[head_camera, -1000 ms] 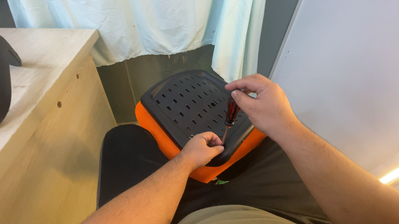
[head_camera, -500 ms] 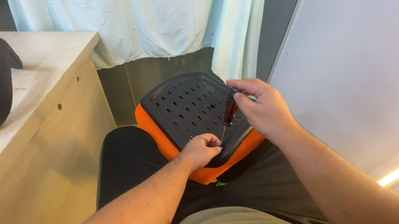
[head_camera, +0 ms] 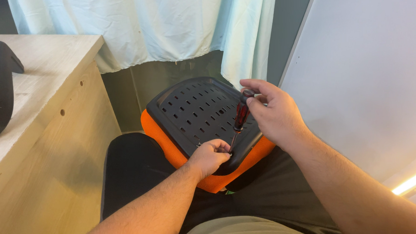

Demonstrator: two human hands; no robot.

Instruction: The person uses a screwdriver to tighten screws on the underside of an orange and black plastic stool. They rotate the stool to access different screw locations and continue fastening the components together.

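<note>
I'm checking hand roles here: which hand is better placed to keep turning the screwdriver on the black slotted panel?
Likely the right hand: its fingers already wrap the screwdriver handle. The left hand sits low on the black slotted panel, pinching by the tip.

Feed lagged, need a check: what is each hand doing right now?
Left hand: closed, fingers pinched at the screwdriver tip on the black perforated plastic panel.
Right hand: closed around the red-and-black-handled screwdriver.

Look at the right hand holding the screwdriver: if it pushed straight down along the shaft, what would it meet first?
The right hand would probably drive the screwdriver tip into the black slotted panel, right beside the left hand's fingers. Exact depth there is unclear.
</note>
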